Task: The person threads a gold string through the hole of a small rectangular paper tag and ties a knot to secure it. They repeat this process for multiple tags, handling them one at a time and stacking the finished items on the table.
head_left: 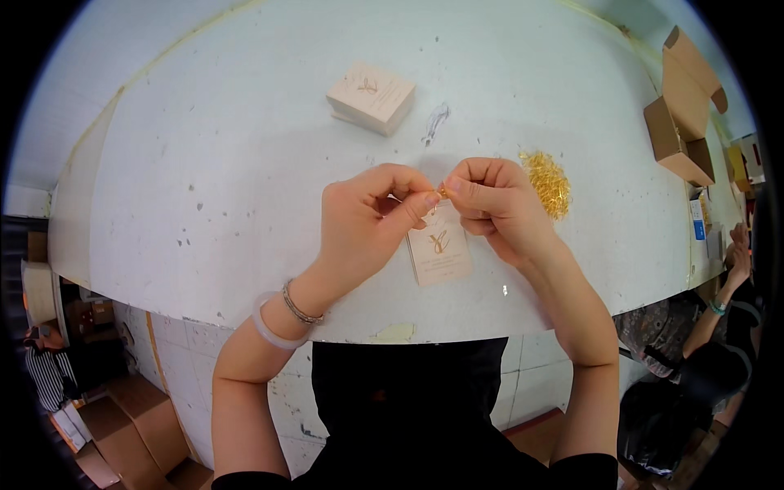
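In the head view, the left hand (377, 208) and right hand (496, 196) meet over the counter (229, 147), thumbs and forefingers pinching a small gold piece (442, 194) between them. Its own direction is hard to tell, since the fingertips cover most of it.

Just below the fingers is a cream card (442, 255), near the counter's front edge. Its long axis runs away from the person, the far end tipped slightly left. Whether it is attached to the gold piece I cannot tell.

The card bears a brown script emblem with small lines of print beneath, upright to the person; the lines are too fine to read. Farther off, a stack of cream cards (371, 96) carries a similar emblem, set at a slant. Beside the right hand lies a pile of gold pieces (549, 184).
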`<act>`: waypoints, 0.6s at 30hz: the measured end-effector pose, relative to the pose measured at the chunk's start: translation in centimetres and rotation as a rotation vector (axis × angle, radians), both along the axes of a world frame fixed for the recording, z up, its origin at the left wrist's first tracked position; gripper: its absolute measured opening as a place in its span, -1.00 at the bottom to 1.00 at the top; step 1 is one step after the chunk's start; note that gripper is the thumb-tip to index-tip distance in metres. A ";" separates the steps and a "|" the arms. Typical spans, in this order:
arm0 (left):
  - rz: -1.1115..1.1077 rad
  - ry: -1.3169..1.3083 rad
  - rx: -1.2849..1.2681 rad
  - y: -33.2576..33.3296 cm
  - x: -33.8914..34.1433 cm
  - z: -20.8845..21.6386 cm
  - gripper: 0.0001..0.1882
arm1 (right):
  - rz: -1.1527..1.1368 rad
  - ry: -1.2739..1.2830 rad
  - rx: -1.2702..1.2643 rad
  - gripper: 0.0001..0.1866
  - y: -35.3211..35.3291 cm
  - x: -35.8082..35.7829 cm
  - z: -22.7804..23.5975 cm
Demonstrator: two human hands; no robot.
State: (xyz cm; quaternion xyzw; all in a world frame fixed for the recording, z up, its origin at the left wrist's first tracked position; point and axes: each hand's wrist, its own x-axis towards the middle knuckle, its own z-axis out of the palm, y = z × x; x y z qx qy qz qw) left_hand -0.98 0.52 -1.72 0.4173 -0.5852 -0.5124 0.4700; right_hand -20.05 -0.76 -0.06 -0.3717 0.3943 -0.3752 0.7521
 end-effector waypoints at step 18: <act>0.379 -0.337 0.107 -12.9 5.5 0.3 -0.62 | -0.238 0.372 -0.413 -0.74 0.9 0.4 -0.5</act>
